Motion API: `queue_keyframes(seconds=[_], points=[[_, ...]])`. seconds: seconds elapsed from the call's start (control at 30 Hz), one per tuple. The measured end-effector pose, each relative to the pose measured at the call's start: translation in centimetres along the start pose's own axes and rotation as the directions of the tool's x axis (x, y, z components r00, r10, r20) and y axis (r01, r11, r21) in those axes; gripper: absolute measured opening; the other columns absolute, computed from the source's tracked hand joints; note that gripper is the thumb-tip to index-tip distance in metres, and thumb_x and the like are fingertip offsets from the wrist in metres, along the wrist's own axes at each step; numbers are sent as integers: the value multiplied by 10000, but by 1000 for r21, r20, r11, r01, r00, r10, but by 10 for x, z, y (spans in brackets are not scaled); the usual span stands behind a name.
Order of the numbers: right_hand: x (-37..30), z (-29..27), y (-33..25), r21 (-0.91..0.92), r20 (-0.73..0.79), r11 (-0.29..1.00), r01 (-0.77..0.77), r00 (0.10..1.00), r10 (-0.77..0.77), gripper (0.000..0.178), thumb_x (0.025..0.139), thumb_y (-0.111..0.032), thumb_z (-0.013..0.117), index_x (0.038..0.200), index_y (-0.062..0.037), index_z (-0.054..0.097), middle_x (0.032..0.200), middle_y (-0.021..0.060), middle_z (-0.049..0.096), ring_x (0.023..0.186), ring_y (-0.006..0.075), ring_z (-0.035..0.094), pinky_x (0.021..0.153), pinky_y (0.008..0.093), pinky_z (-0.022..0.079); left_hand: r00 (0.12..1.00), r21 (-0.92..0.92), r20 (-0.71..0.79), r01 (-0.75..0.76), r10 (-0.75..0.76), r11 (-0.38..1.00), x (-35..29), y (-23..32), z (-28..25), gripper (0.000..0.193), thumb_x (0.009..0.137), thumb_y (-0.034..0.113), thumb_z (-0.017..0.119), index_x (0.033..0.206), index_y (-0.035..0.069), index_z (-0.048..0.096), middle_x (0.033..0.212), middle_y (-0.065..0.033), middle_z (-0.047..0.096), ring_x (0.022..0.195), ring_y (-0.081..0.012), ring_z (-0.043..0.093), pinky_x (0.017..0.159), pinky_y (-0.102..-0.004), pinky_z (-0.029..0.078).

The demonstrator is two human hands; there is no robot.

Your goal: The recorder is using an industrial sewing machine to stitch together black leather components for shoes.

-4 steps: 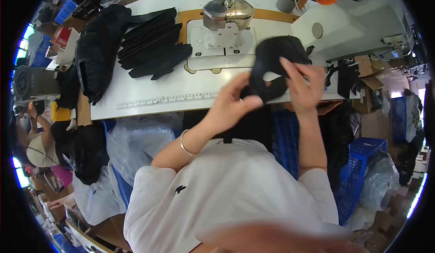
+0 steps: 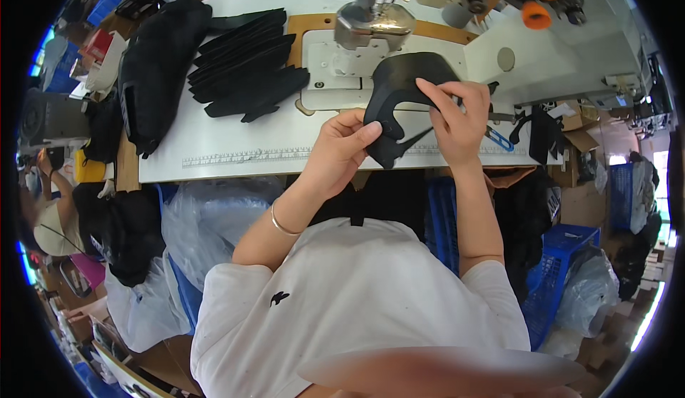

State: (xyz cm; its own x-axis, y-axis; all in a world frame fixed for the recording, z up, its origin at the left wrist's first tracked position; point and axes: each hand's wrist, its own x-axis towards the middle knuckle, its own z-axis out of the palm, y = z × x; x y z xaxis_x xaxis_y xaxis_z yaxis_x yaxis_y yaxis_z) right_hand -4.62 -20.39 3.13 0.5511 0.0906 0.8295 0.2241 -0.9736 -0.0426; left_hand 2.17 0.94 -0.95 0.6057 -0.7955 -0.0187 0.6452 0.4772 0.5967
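Both hands hold a black curved fabric piece (image 2: 410, 70) above the table, in front of the sewing machine. It arches over a wide opening, and a narrow dark strip crosses beneath. My left hand (image 2: 337, 147) pinches its lower left edge, thumb on top. On the other side, my right hand (image 2: 459, 116) grips the piece with thumb and bent fingers; part of that edge is hidden behind them. Behind the piece stands the machine's metal head (image 2: 374, 26), above a light plate that the fabric partly covers.
Left on the white table (image 2: 235, 141) lie stacked black fabric pieces (image 2: 246, 70) and a bulky black bundle (image 2: 160, 77). A ruler strip (image 2: 250, 157) runs along the front edge. Blue-handled snips (image 2: 501, 140) lie at right. Blue crates (image 2: 553, 269) and plastic bags stand below. Another person sits far left.
The fabric piece has shifted left and turned, so its opening looks wider. Both hands have moved left with it, still gripping. The whole view has shifted slightly.
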Motion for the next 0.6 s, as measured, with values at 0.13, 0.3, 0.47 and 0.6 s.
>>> queue_keyframes(seconds=[0.13, 0.3, 0.47, 0.6], points=[[5, 33, -12, 141, 154, 977, -161, 978, 139, 607, 637, 84, 724, 1190, -164, 773, 1086, 49, 660, 1066, 288, 617, 920, 390, 518, 997, -59, -36, 66, -68, 996, -10, 22, -16, 148, 1040, 123, 643, 1116, 9, 699, 1045, -79, 737, 899, -168, 711, 854, -334, 575], [9, 40, -7, 244, 84, 967, -76, 995, 57, 394, 747, -9, 692, 1116, -103, 791, 1218, 88, 735, 1137, 295, 664, 1003, 418, 540, 955, -170, 278, 153, -101, 973, -16, 19, -56, 155, 1039, 131, 638, 1134, 22, 691, 1041, -71, 716, 899, -188, 708, 856, -351, 569], [23, 44, 2, -77, -120, 975, 206, 969, -214, 289, 796, -139, 715, 1053, -207, 827, 1194, 23, 761, 1091, 230, 671, 987, 378, 535, 940, 782, 9, -218, 340, 583, -12, 75, -69, 230, 989, 134, 686, 1179, 4, 694, 987, -61, 700, 889, -175, 671, 837, -330, 540], [22, 75, 23, -106, -103, 984, 141, 983, -152, 293, 788, -132, 733, 1046, -236, 828, 1218, -24, 734, 1107, 213, 640, 950, 346, 530, 833, 836, 349, -70, 429, -544, 20, 119, -117, 359, 846, 168, 790, 1170, 27, 730, 1079, -110, 689, 1013, -281, 624, 909, -400, 496]])
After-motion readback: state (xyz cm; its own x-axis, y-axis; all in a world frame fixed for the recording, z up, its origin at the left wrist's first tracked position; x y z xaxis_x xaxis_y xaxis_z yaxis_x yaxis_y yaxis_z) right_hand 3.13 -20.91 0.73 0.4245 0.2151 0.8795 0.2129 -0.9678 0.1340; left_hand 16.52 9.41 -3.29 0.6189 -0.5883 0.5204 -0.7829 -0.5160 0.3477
